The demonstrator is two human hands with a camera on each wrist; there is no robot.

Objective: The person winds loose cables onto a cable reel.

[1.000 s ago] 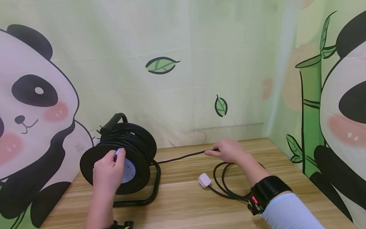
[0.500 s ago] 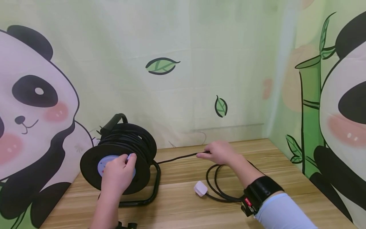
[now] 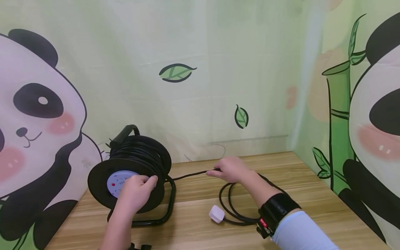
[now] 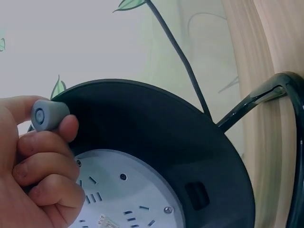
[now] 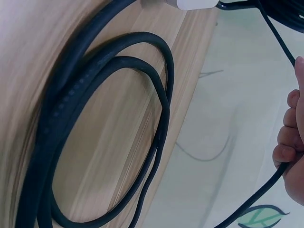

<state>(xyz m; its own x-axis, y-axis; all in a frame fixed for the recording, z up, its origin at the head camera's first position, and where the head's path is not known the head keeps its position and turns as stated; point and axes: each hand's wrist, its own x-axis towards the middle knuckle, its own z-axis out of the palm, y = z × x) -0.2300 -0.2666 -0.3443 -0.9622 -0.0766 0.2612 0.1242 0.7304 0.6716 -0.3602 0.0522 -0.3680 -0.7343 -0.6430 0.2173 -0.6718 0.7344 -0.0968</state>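
Note:
A black cable reel (image 3: 131,166) stands on its tubular frame at the left of the wooden table, wound with black cable. Its side disc carries a pale socket panel (image 4: 128,190). My left hand (image 3: 135,192) pinches a small grey crank knob (image 4: 50,115) on that disc between thumb and forefinger, the other fingers curled. From the reel a black cable (image 3: 190,174) runs right to my right hand (image 3: 231,169), whose fingers curl round it. Beyond that hand the cable drops into loose loops (image 5: 166,95) on the table, ending in a white plug (image 3: 216,214).
The wooden table (image 3: 184,229) meets a pale green curtain (image 3: 193,114) printed with leaves at the back. A panda-and-bamboo print covers the sides. The reel's black frame foot (image 3: 156,221) extends toward the front, and its carry handle (image 3: 125,133) rises at the back.
My left hand has carried the knob round the disc, rightward and down, uncovering more of the socket panel. My right hand, the cable loops and the plug have shifted left toward the reel.

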